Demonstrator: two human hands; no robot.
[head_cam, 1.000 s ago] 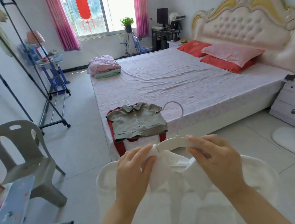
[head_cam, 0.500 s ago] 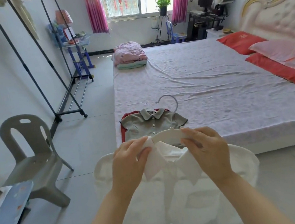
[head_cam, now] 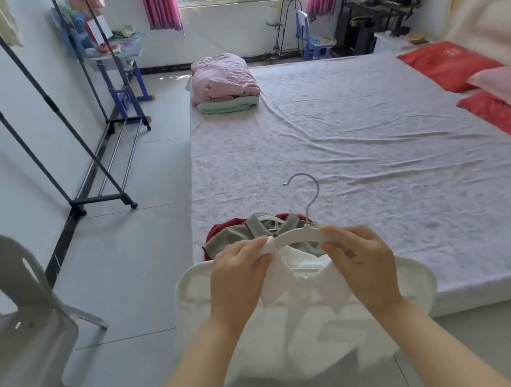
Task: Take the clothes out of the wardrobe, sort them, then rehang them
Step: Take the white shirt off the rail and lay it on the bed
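Left hand (head_cam: 241,277): fingers curled, pinching the collar of a white shirt (head_cam: 311,333) at the left end of a hanger (head_cam: 297,236). Right hand (head_cam: 362,264): fingers curled over the hanger's right arm and the collar below it. Hanger: white, metal hook upright, held level between both hands. White shirt: on the hanger, hanging below the hands above the floor, collar spread between them, short sleeves out to either side. Grey shirt (head_cam: 235,238): just beyond the left hand, flat on the near corner of the bed (head_cam: 372,164), lying on a red garment (head_cam: 215,231); two small hooks (head_cam: 258,202) show at its collar. Pink bedding (head_cam: 222,77): folded, on a green layer, well beyond the left hand at the bed's far corner. Pillows (head_cam: 446,65): red and pink, far to the right of the right hand. Rack (head_cam: 95,167): dark metal, on wheels, left of and beyond the left hand, by the wall. Chair (head_cam: 18,331): grey plastic, left of the left hand.
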